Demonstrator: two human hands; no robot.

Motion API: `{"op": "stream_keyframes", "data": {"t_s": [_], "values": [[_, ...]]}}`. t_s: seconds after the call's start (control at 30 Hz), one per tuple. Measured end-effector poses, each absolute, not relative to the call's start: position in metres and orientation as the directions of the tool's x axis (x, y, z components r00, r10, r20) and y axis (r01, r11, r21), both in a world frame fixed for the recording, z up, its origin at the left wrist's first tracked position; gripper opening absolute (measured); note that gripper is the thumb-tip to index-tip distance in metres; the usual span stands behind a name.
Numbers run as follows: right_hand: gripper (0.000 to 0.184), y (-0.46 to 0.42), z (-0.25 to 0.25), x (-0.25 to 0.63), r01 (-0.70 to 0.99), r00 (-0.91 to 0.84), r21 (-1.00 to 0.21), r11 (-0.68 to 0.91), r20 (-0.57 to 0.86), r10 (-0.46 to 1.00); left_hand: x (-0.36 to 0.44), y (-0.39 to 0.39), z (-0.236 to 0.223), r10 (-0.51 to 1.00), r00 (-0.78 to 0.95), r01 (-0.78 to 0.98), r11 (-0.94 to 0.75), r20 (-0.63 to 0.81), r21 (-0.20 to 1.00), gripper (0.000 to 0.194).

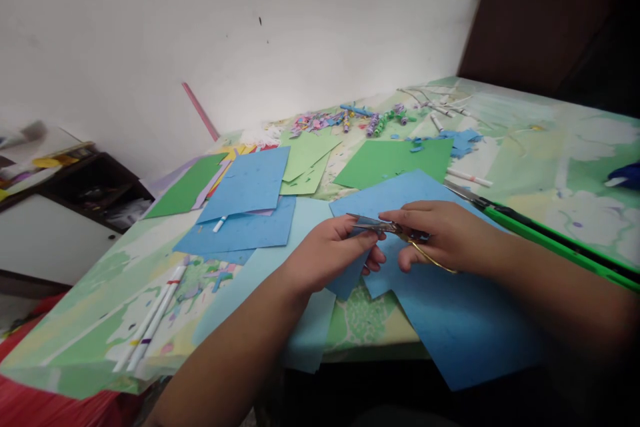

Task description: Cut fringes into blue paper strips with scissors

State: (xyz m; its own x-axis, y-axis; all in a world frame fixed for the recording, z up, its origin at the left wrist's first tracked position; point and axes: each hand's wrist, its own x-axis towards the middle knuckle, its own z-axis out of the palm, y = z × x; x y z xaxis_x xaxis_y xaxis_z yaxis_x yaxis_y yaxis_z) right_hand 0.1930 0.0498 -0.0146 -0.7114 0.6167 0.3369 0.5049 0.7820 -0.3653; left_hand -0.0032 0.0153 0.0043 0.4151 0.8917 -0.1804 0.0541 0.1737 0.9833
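Patterned green-and-white cloth (367,313) covers the table, which stands against a pale wall (150,20). The right hand (443,233) is wrapped around gold-handled scissors (393,228), their blades slightly parted and reaching over the left thumb. The left hand (340,247) has thumb and fingers together, pinched on a blue paper piece (350,277) that hangs below them, beside the blades. A large blue sheet (445,327) spreads beneath the right hand and forearm. Beyond that forearm rests a green-handled cutter (530,230); farther out lie a green sheet (395,163) and blue scraps (465,142).
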Motion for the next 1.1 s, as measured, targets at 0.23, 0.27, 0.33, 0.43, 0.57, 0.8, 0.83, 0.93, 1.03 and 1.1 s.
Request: {"op": "stream_keyframes", "data": {"t_s": [0.23,0.27,0.33,0.43,0.57,0.8,0.83,0.93,1.03,1.1], "values": [[0.066,0.0495,-0.0139,0.1942,0.466,-0.744,-0.417,0.780,0.293,0.601,0.0014,0.0140,0.0065,0.935,0.322,0.154,0.104,-0.150,0.983,0.011],[0.065,0.0492,-0.0134,0.1943,0.457,-0.752,-0.424,0.782,0.286,0.594,0.0016,0.0139,0.0064,0.942,0.307,0.177,0.083,-0.135,0.981,0.013],[0.063,0.0486,-0.0122,0.1943,0.445,-0.766,-0.437,0.782,0.267,0.585,0.0014,0.0139,0.0054,0.952,0.288,0.219,0.044,-0.107,0.975,0.016],[0.062,0.0481,-0.0110,0.1938,0.429,-0.777,-0.451,0.782,0.257,0.575,0.0013,0.0137,0.0036,0.957,0.278,0.260,0.009,-0.084,0.966,0.019],[0.062,0.0475,-0.0105,0.1928,0.406,-0.787,-0.454,0.793,0.268,0.556,0.0019,0.0124,0.0047,0.957,0.273,0.272,0.022,-0.099,0.962,0.018],[0.065,0.0444,-0.0118,0.1923,0.433,-0.760,-0.433,0.790,0.295,0.579,0.0009,0.0098,0.0093,0.954,0.283,0.298,0.008,-0.097,0.954,0.014],[0.066,0.0441,-0.0125,0.1924,0.440,-0.757,-0.428,0.789,0.297,0.583,0.0008,0.0098,0.0093,0.953,0.286,0.281,0.015,-0.099,0.959,0.012],[0.070,0.0441,-0.0146,0.1928,0.454,-0.747,-0.401,0.796,0.315,0.585,0.0002,0.0104,0.0085,0.942,0.308,0.210,0.067,-0.131,0.975,0.008],[0.072,0.0444,-0.0155,0.1929,0.455,-0.749,-0.345,0.821,0.351,0.562,-0.0018,0.0119,0.0074,0.918,0.362,0.142,0.119,-0.164,0.983,0.008],[0.071,0.0445,-0.0150,0.1929,0.453,-0.752,-0.310,0.836,0.371,0.545,-0.0037,0.0129,0.0073,0.896,0.407,0.116,0.139,-0.175,0.983,0.010]]}}
